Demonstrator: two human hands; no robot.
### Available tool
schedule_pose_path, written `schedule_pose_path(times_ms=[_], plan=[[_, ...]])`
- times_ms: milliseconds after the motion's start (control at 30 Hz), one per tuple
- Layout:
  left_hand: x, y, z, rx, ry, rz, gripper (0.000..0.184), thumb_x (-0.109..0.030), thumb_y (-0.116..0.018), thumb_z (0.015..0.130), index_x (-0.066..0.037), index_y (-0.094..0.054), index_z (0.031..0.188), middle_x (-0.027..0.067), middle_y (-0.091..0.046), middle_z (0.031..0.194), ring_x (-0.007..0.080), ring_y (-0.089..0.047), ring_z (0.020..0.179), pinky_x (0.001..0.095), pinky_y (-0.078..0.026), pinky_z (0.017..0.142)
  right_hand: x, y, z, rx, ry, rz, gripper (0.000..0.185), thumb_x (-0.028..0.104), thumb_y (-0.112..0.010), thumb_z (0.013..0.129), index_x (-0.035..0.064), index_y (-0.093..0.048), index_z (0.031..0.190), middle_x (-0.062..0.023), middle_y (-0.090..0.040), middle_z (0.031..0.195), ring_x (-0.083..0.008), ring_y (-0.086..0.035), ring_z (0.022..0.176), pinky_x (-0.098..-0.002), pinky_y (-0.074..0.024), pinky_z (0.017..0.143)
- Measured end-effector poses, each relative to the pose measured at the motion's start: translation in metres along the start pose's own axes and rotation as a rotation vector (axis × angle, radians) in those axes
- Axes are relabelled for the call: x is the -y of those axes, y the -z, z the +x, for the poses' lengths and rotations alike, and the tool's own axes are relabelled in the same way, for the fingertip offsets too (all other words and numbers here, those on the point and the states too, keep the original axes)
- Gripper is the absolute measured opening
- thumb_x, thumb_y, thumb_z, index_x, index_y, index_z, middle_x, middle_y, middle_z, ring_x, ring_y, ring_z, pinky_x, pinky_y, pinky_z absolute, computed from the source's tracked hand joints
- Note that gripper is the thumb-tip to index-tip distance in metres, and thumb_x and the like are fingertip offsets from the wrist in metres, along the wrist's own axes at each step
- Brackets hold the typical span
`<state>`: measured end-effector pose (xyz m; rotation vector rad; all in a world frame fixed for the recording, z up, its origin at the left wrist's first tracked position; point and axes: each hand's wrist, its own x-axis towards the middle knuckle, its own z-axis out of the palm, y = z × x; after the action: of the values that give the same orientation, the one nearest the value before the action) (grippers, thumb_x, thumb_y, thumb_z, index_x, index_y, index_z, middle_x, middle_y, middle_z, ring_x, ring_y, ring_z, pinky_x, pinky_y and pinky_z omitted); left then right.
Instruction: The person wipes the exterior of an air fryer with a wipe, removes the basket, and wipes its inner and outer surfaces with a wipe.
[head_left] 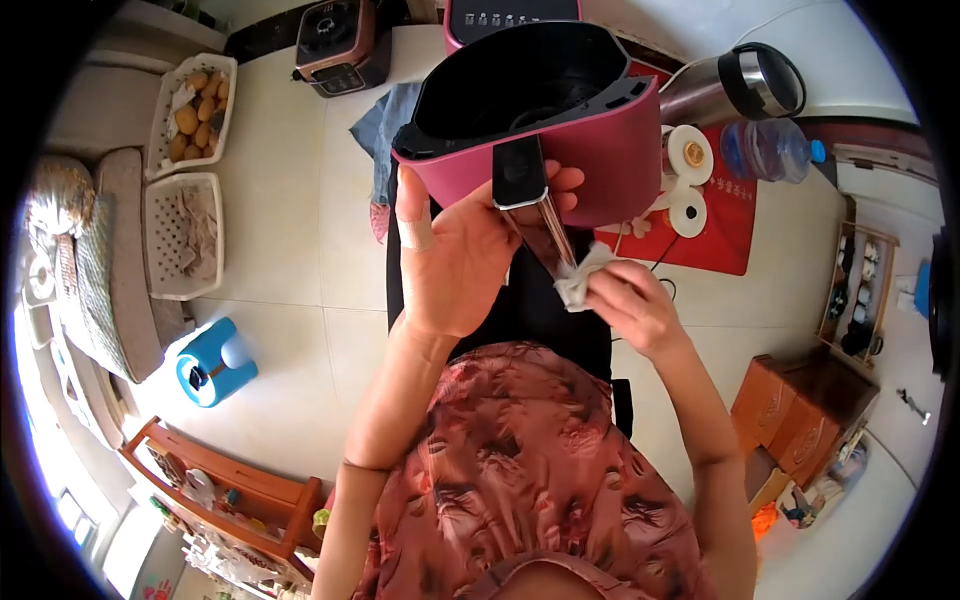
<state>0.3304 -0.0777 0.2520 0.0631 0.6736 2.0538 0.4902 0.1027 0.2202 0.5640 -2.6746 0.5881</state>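
Note:
A pink basket with a black inside [610, 165] is held up in front of me, its handle [520, 175] pointing toward my body. My left hand [460, 245] is under and beside the handle, palm up, with the thumb stretched out along the basket's left side and the fingers curled behind the handle. A tan strip is wrapped round the thumb's base. In my right hand [635, 305] a crumpled white cloth [585, 277] is pinched against the lower end of the handle.
Beyond the basket stands a pink appliance [510, 10]. On the right are a steel flask [700, 92], a water bottle [765, 150], white rolls [688, 215] and a red mat [725, 235]. White baskets [185, 235], a blue container [215, 375] and brown boxes [790, 415] stand around.

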Motion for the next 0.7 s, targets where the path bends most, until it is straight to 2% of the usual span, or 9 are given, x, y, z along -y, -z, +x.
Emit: schedule_pose_path(times_ms=[33, 100, 200, 233, 333, 400, 500, 567, 700], plan=[[-0.002, -0.002, -0.001, -0.004, 0.002, -0.006, 0.108, -0.084, -0.013, 0.085, 0.006, -0.048, 0.132, 0.0194, -0.055, 0.131, 0.0272, -0.053, 0.118, 0.0381, -0.040, 0.101, 0.002, 0.006, -0.005, -0.001, -0.121, 0.022, 0.025, 0.002, -0.078, 0.067, -0.0010, -0.069, 0.090, -0.0053, -0.063, 0.095, -0.0265, -0.061, 0.090, -0.0338, -0.0549, 0.074], [-0.002, -0.001, 0.001, -0.019, 0.008, 0.015, 0.107, -0.084, -0.014, 0.084, 0.006, -0.049, 0.132, 0.0190, -0.056, 0.131, 0.0268, -0.053, 0.119, 0.0377, -0.040, 0.102, 0.003, 0.012, -0.009, -0.132, -0.256, 0.112, 0.024, -0.003, -0.074, 0.072, -0.0040, -0.067, 0.095, -0.0079, -0.065, 0.096, -0.0234, -0.061, 0.089, -0.0318, -0.0532, 0.075], [0.002, -0.002, 0.003, -0.016, 0.026, 0.064, 0.109, -0.084, -0.017, 0.084, 0.008, -0.043, 0.137, 0.0218, -0.052, 0.135, 0.0288, -0.053, 0.120, 0.0404, -0.038, 0.105, 0.024, 0.026, 0.024, -0.419, -0.670, 0.603, 0.030, -0.010, -0.066, 0.077, -0.0038, -0.061, 0.105, -0.0108, -0.065, 0.098, -0.0191, -0.061, 0.087, -0.0308, -0.0516, 0.077], [0.003, -0.004, 0.004, -0.009, 0.028, 0.083, 0.111, -0.085, -0.019, 0.084, 0.009, -0.040, 0.139, 0.0234, -0.051, 0.137, 0.0298, -0.053, 0.121, 0.0418, -0.038, 0.106, 0.021, 0.019, 0.034, -0.519, -0.600, 0.623, 0.035, -0.014, -0.057, 0.080, -0.0021, -0.054, 0.113, -0.0129, -0.065, 0.099, -0.0160, -0.061, 0.086, -0.0286, -0.0504, 0.077], [0.005, -0.014, -0.001, -0.109, 0.074, -0.049, 0.109, -0.083, -0.020, 0.085, 0.009, -0.040, 0.139, 0.0222, -0.051, 0.137, 0.0297, -0.051, 0.123, 0.0414, -0.036, 0.107, 0.016, 0.002, 0.076, -0.686, -0.561, 0.657, 0.024, -0.001, -0.066, 0.088, 0.0001, -0.051, 0.106, -0.0118, -0.065, 0.097, -0.0131, -0.061, 0.081, -0.0242, -0.0489, 0.073], [0.008, -0.010, -0.002, -0.102, 0.052, -0.023, 0.108, -0.083, -0.021, 0.085, 0.009, -0.039, 0.139, 0.0206, -0.051, 0.137, 0.0292, -0.051, 0.124, 0.0398, -0.036, 0.108, 0.014, -0.012, 0.084, -0.760, -0.532, 0.465, 0.022, 0.002, -0.073, 0.084, 0.0011, -0.055, 0.097, -0.0106, -0.064, 0.092, -0.0137, -0.061, 0.076, -0.0236, -0.0485, 0.070], [0.008, -0.008, -0.002, -0.071, 0.068, -0.004, 0.108, -0.085, -0.022, 0.084, 0.006, -0.043, 0.137, 0.0145, -0.055, 0.130, 0.0242, -0.051, 0.119, 0.0365, -0.034, 0.107, 0.020, -0.025, 0.092, -0.791, -0.553, 0.468, 0.016, -0.001, -0.075, 0.079, 0.0028, -0.064, 0.090, -0.0102, -0.061, 0.095, -0.0189, -0.060, 0.080, -0.0268, -0.0488, 0.070], [0.008, -0.005, -0.002, -0.049, 0.084, 0.028, 0.107, -0.085, -0.022, 0.084, 0.006, -0.044, 0.137, 0.0140, -0.056, 0.129, 0.0237, -0.051, 0.118, 0.0365, -0.034, 0.106, 0.020, -0.025, 0.084, -0.724, -0.537, 0.208, 0.016, 0.000, -0.075, 0.078, 0.0023, -0.066, 0.092, -0.0099, -0.060, 0.099, -0.0206, -0.058, 0.084, -0.0290, -0.0479, 0.073], [0.011, -0.009, 0.001, -0.071, 0.049, 0.005, 0.104, -0.081, -0.020, 0.087, 0.008, -0.044, 0.136, 0.0206, -0.052, 0.136, 0.0293, -0.052, 0.122, 0.0395, -0.040, 0.106, 0.023, -0.025, 0.071, -0.643, -0.399, 0.102, 0.030, 0.010, -0.078, 0.072, 0.0023, -0.070, 0.100, -0.0104, -0.059, 0.108, -0.0274, -0.056, 0.095, -0.0372, -0.0465, 0.081]])
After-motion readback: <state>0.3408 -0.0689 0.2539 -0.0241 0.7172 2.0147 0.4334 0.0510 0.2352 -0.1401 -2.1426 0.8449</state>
